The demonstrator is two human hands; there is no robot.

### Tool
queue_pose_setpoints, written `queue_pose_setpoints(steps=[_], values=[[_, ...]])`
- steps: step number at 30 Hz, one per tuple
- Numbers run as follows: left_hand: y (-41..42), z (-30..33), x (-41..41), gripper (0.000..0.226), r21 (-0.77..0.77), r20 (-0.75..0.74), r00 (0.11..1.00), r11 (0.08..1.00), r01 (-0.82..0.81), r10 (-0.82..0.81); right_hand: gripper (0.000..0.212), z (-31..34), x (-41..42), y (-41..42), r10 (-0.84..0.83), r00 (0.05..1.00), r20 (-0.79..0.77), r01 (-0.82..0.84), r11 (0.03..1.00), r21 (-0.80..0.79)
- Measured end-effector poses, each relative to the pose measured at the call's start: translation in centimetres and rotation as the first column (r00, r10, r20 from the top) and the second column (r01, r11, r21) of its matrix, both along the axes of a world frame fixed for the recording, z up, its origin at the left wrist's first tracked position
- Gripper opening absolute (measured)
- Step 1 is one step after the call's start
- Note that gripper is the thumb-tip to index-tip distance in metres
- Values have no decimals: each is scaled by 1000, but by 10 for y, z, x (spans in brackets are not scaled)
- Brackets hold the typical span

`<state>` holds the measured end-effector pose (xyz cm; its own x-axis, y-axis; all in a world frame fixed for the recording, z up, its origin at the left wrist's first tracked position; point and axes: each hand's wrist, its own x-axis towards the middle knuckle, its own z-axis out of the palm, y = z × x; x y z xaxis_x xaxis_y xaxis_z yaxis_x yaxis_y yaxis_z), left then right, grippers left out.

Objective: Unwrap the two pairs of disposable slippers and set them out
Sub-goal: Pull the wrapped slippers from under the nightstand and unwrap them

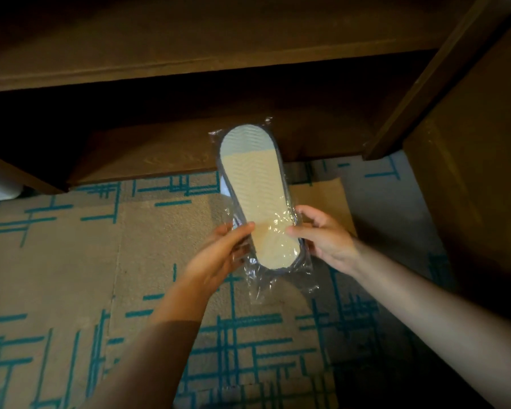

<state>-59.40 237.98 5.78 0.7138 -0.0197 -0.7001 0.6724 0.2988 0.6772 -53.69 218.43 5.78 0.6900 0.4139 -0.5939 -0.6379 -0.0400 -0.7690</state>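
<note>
Centre of the frame, both hands are up on a wrapped pack [255, 199] of slippers, held in the air over the carpet [56, 255]. Sole side faces up: a pale tan sole with a grey patch at its far end, dark trim round the edge, all sealed inside clear crinkled wrap [278, 286]. Left hand [219, 255] grips the pack's lower left edge, thumb pressed across the plastic. Right hand [322, 234] pinches the lower right edge, thumb on top, fingers curled behind. Loose wrap hangs below the heel end, between the two wrists. Top of the pack reaches up against the dark wooden furniture [189, 54] filling the upper frame. Below, the carpet shows tan with teal line patterns.
</note>
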Motion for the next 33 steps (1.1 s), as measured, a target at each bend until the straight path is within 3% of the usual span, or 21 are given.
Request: queue_pose_setpoints(steps=[4,6,8,10,13,15,17,18,21,24,27,30,32,33], values=[[-8,-10,10,21,-82,-40,974,971,-226,224,86,5,0,-1,51,999,4,-51,998,43],[-6,-15,9,16,-134,-63,942,933,-335,330,98,6,-3,-8,154,988,21,-155,988,12],[-4,-17,8,13,-150,-88,911,899,-412,403,88,2,-11,-17,217,976,32,-216,976,-20],[-2,-19,6,19,-130,-107,891,883,-452,440,68,-1,-21,-25,162,987,2,-161,983,-86],[-4,-23,2,35,-74,-117,891,891,-448,438,40,-2,-28,-36,79,996,-34,-86,939,-334],[-6,-26,0,27,-73,-120,885,885,-460,450,22,0,-33,-38,-57,995,87,92,869,-486],[-9,-28,-1,27,-81,-125,868,867,-492,481,13,6,-41,-35,-218,952,217,291,864,-410],[-10,-29,0,32,-84,-132,857,856,-511,498,12,9,-46,-31,-250,946,206,309,888,-341],[-17,-31,-1,33,-115,-136,857,851,-513,498,14,14,-62,-15,-263,962,-75,254,960,-118],[-27,-31,-3,24,-166,-64,911,895,-413,408,27,10,-62,-6,-289,918,-273,298,954,-8],[-34,-31,-6,21,-215,-11,947,924,-315,320,19,6,-57,-2,-404,849,-341,425,905,-13],[-36,-30,-5,22,-257,-93,938,902,-347,334,23,-1,-53,1,-494,791,-362,508,859,-61],[-40,-31,-5,21,-118,-128,899,893,-433,419,23,-6,-50,2,-524,759,-386,522,845,-119],[-41,-33,-7,18,46,-72,873,876,-479,481,24,-9,-48,1,-534,745,-399,520,840,-153]])
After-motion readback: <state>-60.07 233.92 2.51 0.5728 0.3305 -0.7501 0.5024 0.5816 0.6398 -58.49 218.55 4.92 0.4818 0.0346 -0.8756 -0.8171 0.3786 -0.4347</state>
